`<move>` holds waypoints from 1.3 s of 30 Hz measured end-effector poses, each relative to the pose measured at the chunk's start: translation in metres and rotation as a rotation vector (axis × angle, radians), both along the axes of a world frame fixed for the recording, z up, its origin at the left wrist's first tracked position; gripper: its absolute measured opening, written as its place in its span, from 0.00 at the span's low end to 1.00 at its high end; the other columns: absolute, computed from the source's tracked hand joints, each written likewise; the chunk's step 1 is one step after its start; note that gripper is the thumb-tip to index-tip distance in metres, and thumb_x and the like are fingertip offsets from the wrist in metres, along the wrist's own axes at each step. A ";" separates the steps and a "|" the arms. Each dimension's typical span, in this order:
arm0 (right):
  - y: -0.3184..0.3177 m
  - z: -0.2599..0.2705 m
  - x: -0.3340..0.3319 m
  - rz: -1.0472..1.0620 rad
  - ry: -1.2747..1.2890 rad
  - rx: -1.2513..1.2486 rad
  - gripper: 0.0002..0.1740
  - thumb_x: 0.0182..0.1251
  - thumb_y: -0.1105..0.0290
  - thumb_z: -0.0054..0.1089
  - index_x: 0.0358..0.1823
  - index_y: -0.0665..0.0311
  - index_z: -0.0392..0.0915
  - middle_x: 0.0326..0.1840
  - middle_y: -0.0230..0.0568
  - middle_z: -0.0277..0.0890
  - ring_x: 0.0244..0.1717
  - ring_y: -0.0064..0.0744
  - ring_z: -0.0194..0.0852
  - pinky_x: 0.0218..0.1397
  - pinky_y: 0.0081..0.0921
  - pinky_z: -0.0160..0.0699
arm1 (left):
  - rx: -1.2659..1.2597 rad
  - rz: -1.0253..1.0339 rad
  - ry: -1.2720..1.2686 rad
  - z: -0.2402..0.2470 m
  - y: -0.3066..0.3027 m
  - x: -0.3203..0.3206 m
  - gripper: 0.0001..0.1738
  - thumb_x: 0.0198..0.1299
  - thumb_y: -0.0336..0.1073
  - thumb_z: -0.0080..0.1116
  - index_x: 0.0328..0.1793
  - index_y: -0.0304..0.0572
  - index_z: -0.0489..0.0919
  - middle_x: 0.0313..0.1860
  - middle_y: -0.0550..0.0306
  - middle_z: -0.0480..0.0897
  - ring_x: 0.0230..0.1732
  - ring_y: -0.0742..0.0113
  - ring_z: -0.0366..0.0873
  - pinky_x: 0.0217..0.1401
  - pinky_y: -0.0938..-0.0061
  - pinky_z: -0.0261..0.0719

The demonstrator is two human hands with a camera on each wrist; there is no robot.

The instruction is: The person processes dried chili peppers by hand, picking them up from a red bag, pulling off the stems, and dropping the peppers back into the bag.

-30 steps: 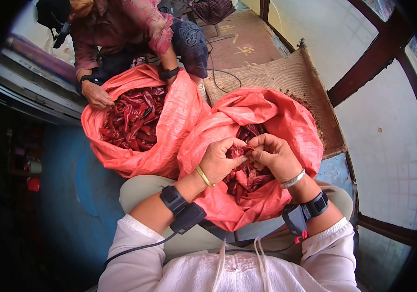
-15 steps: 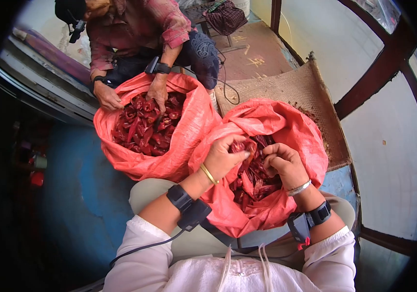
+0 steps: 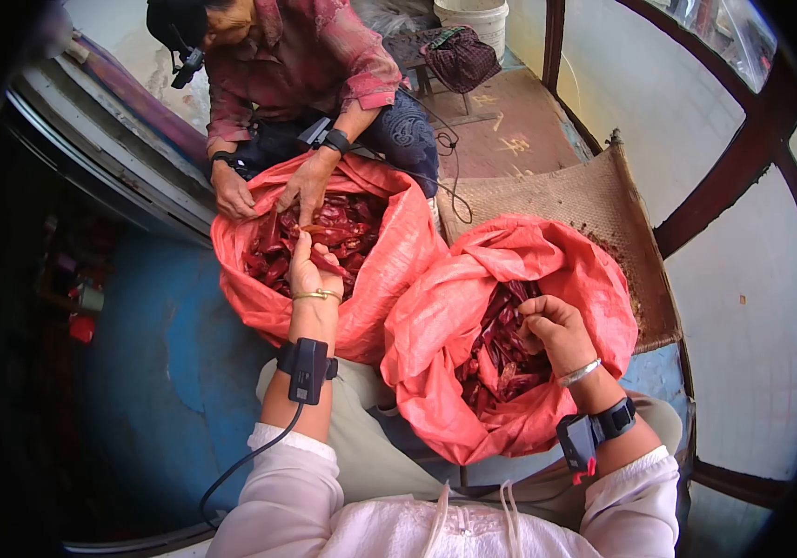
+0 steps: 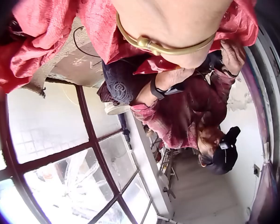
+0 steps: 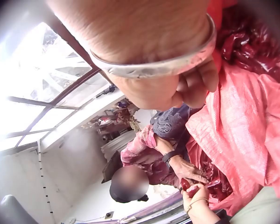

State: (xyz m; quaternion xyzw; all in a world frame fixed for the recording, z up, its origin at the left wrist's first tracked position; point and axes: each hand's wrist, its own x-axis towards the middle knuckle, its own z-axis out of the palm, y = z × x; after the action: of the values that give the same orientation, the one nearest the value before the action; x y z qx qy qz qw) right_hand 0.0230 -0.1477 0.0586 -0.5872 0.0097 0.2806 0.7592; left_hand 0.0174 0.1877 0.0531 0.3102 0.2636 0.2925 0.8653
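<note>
Chili [image 3: 328, 264]: pinched in left hand [image 3: 310, 270], over far sack [image 3: 398, 260].
Right hand [image 3: 552, 327]: curled in near sack [image 3: 435, 325]; grip unclear.

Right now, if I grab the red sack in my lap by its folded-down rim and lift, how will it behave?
Probably floppy: the red sack is thin woven plastic, creased and slumped over the lap. Likely light for its bulk, since the dried chillies inside look shrivelled and loosely piled. The folded-down rim may sag, spilling some.
</note>
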 end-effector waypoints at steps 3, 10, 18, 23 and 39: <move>0.000 -0.005 -0.001 0.025 -0.019 -0.003 0.07 0.54 0.79 0.42 0.34 0.67 0.70 0.22 0.31 0.69 0.21 0.16 0.65 0.23 0.12 0.67 | -0.123 0.098 -0.005 -0.011 0.008 -0.002 0.12 0.51 0.44 0.56 0.34 0.48 0.69 0.25 0.66 0.72 0.20 0.78 0.68 0.21 0.84 0.67; 0.004 -0.010 -0.002 0.041 -0.010 -0.041 0.07 0.55 0.80 0.43 0.34 0.66 0.70 0.23 0.29 0.68 0.22 0.15 0.65 0.25 0.12 0.68 | -0.342 -0.301 -0.058 -0.034 -0.052 0.003 0.12 0.55 0.41 0.51 0.37 0.41 0.69 0.31 0.54 0.76 0.27 0.70 0.74 0.26 0.81 0.74; 0.010 0.000 -0.005 -0.016 -0.110 0.080 0.06 0.56 0.78 0.47 0.35 0.66 0.70 0.22 0.28 0.68 0.20 0.14 0.62 0.24 0.10 0.64 | 0.411 -0.973 -0.067 -0.007 -0.144 -0.009 0.18 0.54 0.23 0.47 0.53 0.36 0.67 0.45 0.53 0.74 0.45 0.69 0.72 0.47 0.79 0.71; 0.011 0.001 -0.007 -0.034 -0.219 0.073 0.07 0.54 0.80 0.49 0.36 0.68 0.70 0.26 0.28 0.70 0.25 0.12 0.64 0.28 0.09 0.65 | 0.818 -1.057 -0.018 -0.011 -0.157 -0.016 0.22 0.51 0.20 0.49 0.54 0.35 0.66 0.46 0.56 0.74 0.49 0.69 0.71 0.53 0.79 0.68; 0.007 -0.002 -0.005 -0.027 -0.224 -0.099 0.03 0.49 0.78 0.49 0.21 0.68 0.70 0.16 0.28 0.66 0.16 0.13 0.59 0.17 0.12 0.60 | 1.482 -0.822 -0.099 -0.012 -0.164 -0.022 0.21 0.37 0.28 0.61 0.43 0.39 0.73 0.33 0.49 0.76 0.35 0.55 0.74 0.37 0.71 0.72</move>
State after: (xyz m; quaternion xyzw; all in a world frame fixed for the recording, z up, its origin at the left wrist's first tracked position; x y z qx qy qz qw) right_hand 0.0176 -0.1405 0.0563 -0.6516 -0.0531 0.2022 0.7292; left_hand -0.0051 0.0233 0.0414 0.8550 -0.1679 0.0649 0.4864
